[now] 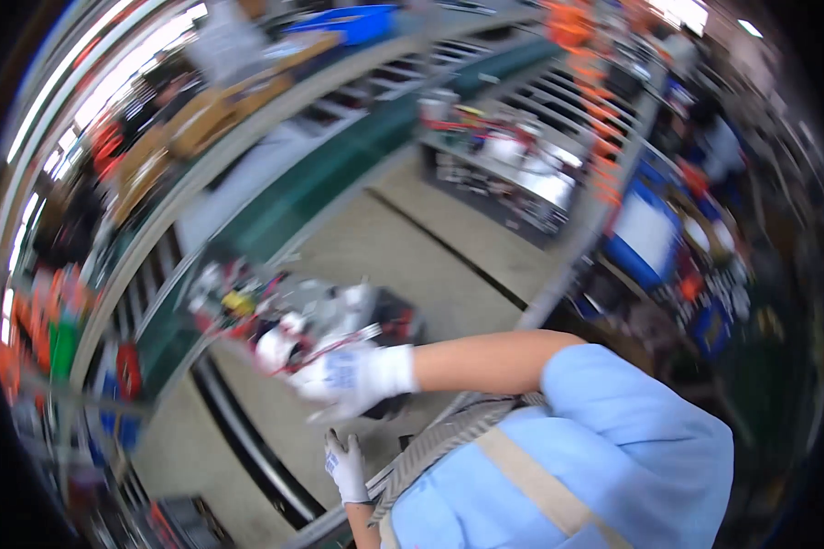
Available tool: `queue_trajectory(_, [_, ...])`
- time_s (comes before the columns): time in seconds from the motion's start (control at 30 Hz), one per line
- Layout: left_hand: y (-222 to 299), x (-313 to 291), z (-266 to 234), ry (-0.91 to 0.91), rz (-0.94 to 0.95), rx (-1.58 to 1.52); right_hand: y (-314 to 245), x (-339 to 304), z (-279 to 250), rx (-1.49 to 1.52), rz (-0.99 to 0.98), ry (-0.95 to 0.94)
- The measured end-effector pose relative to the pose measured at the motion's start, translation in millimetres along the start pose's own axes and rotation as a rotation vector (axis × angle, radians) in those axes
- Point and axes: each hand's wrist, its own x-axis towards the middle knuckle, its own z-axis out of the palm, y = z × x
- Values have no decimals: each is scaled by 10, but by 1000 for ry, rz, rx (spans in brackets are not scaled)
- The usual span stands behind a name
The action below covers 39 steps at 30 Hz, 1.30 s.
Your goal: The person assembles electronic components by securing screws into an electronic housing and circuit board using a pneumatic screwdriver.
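Note:
My right hand (343, 377), in a white glove, reaches across from the right. It is over or against the near side of a metal assembly (325, 297) with red wires, a white round part (275, 349) and a yellow part (238, 303). Motion smears its fingers, so whether they grip anything cannot be made out. Lower down, my left hand (346, 468), also gloved in white, is held apart from the assembly with thumb and fingers spread and nothing visible in it.
A second assembly (508, 151) of similar build sits farther off on the pale line surface (375, 247). Orange coiled hoses (600, 110) hang beyond. Cardboard boxes (201, 123) and a blue bin (352, 23) occupy the shelf at the far left. A person (719, 142) is at the right.

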Motion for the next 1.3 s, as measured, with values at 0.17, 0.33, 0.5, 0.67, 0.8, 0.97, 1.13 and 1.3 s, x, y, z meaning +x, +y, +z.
queue_trajectory(0.17, [-99, 92, 473, -194, 19, 575, -335, -727, -158, 86, 37, 450])
queue_trajectory(0.33, [-309, 385, 540, -294, 154, 685, -334, -3304, -162, 282, 1517, 5])
queue_trajectory(0.5, [-544, 272, 422, -406, 85, 630, -2267, -6417, 65, -39, 2835, 280])
queue_trajectory(0.67, [-956, -128, 528, -172, 470, 368, -3482, -7781, 763, -42, 2903, 516])
queue_trajectory(0.8, [792, -718, 1313, -347, 358, 354, -3207, -7933, 1203, 287, 2631, 250])
queue_trajectory(0.97, [2651, -1914, 2477, -687, 928, 473, -2997, -7487, 310, 436, 2036, 677])
queue_trajectory(1.13, [3508, -2558, 3399, -1015, 1252, 551, -3348, -8352, 205, 427, 2006, 1448])
queue_trajectory(1.3, [4166, -3044, 4283, -1177, 1601, 792, -4539, -9197, 1627, 66, 2214, 2372])
